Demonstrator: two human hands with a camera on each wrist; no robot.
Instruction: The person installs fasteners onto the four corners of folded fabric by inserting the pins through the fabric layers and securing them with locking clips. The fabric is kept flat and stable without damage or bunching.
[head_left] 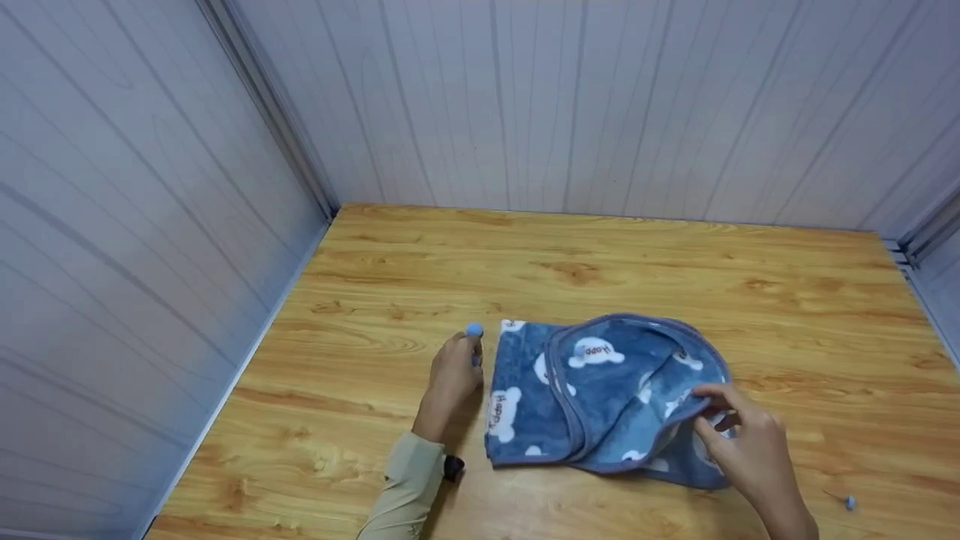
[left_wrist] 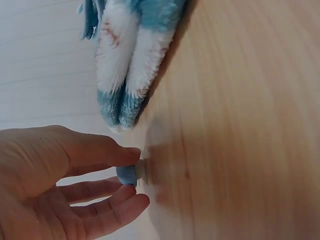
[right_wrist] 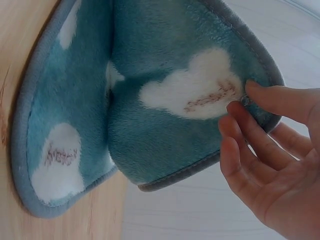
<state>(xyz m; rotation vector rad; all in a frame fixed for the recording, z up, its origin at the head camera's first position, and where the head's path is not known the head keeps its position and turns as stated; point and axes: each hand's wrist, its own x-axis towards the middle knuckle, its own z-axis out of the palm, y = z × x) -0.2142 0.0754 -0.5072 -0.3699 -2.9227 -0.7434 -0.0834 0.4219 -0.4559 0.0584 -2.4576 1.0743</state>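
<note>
The left hand (head_left: pixel 455 371) pinches a small, rounded blue piece with a pale stub (left_wrist: pixel 128 174), its fingers nearly together, beside a folded plush blue blanket with white patches and grey-blue edging (head_left: pixel 525 382). The blanket lies on the yellow wood-grain bench (head_left: pixel 360 300); the right hand's (head_left: pixel 754 435) fingers pinch its raised right-hand edge.

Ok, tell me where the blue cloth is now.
In the head view, the blue cloth lies right of centre on the table, between the left hand and the right hand, which pinches its edge.
</note>
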